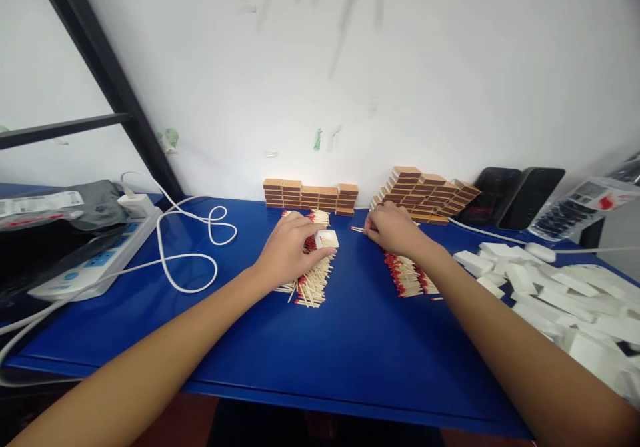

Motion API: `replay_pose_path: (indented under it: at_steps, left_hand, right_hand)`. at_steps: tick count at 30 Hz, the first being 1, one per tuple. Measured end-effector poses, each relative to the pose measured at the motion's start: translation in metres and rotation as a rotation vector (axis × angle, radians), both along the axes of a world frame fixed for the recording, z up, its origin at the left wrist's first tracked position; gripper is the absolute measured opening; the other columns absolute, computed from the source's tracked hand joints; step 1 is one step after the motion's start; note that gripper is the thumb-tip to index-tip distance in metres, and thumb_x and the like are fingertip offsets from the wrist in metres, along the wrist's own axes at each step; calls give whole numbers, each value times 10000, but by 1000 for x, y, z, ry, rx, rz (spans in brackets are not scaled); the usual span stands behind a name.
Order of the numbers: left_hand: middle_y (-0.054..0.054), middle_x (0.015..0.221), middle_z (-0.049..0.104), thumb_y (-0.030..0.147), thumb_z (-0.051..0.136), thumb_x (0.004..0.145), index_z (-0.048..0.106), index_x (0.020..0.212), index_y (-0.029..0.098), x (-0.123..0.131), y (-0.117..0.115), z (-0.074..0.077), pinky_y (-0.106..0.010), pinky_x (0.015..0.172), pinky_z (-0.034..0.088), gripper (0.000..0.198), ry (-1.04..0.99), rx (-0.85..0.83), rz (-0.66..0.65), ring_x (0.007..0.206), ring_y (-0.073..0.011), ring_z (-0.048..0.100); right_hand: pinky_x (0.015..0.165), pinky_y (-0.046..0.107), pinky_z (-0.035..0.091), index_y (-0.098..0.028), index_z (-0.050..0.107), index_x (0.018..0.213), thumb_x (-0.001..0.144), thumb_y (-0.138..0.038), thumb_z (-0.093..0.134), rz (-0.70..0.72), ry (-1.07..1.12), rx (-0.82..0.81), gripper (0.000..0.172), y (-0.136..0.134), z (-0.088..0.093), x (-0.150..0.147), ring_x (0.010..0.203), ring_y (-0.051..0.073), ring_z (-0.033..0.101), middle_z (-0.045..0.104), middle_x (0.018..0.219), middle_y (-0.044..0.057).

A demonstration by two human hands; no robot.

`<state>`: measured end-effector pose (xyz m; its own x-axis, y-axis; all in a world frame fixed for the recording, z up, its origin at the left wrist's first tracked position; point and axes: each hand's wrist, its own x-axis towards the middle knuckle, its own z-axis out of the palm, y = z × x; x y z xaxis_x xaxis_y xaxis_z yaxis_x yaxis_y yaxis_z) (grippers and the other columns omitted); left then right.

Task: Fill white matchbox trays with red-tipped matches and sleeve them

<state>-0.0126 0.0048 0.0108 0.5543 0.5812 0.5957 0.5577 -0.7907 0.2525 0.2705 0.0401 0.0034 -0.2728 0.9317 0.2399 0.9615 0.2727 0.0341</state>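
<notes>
— While the left hand (290, 250) is resting on a pile of matches (310, 280), what is it gripping?

— It is pinching a small white tray (327, 238) between thumb and fingertips, just above that pile, near the middle of the blue table (350, 353).

— And the right hand (395, 230)?

— It is curling its fingers down onto the table, with a single match (357, 229) sticking out to the left from its fingertips. Whether it is actually gripping that match, I cannot tell. A second pile (407, 275) is lying just under its wrist.

— What is sitting behind them?

— Brown boxes (310, 197) are standing stacked in a row against the wall, and a slanting stack (430, 197) is leaning beside them. White trays (555, 297) are lying heaped at the right. A power strip (95, 260) and a looping white cable (190, 247) are lying at the left.
</notes>
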Motion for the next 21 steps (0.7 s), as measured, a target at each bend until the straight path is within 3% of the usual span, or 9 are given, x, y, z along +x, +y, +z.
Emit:
replay_pose_path:
  at_steps: [3, 9, 12, 16, 21]
  left_hand:
    - [-54, 886, 715, 541, 758, 915, 760, 1140, 193, -1, 1, -1, -418, 872, 494, 415, -3, 3, 4, 904, -252, 594]
    - [-40, 836, 699, 534, 731, 940, 753, 1157, 187, 0, 1, -1, -415, 867, 488, 410, -2, -16, -18, 887, -247, 583]
    - [-44, 840, 698, 539, 737, 934, 759, 1149, 199, 0, 0, -2, -408, 856, 490, 403, -5, -15, -14, 882, -246, 586]
    - [-49, 859, 704, 532, 771, 908, 766, 1151, 201, 1, -1, -2, -388, 819, 499, 411, -41, -30, -13, 881, -241, 596]
    - [-39, 868, 719, 515, 786, 900, 770, 1113, 204, 4, -4, -1, -378, 802, 490, 378, -89, -58, -51, 856, -228, 596]
  right_hand:
    - [804, 406, 405, -196, 732, 879, 929, -263, 658, -1, -13, -4, 112, 4, -2, 0, 1025, 333, 573, 740, 988, 137]
    - [822, 420, 412, -191, 720, 828, 978, -237, 592, 37, -20, -13, 203, 5, -6, 1, 1039, 337, 568, 734, 980, 146]
    - [827, 406, 424, -199, 692, 841, 994, -255, 571, 81, 85, 5, 203, -7, 7, -2, 1015, 314, 570, 719, 967, 128]
    - [862, 399, 447, -219, 653, 909, 1016, -312, 545, 284, 306, 18, 178, -33, 32, -19, 989, 282, 563, 689, 974, 97]
    - [869, 407, 422, -222, 626, 905, 1031, -282, 530, 374, 241, 87, 170, -56, 37, -49, 1000, 287, 525, 651, 964, 102]
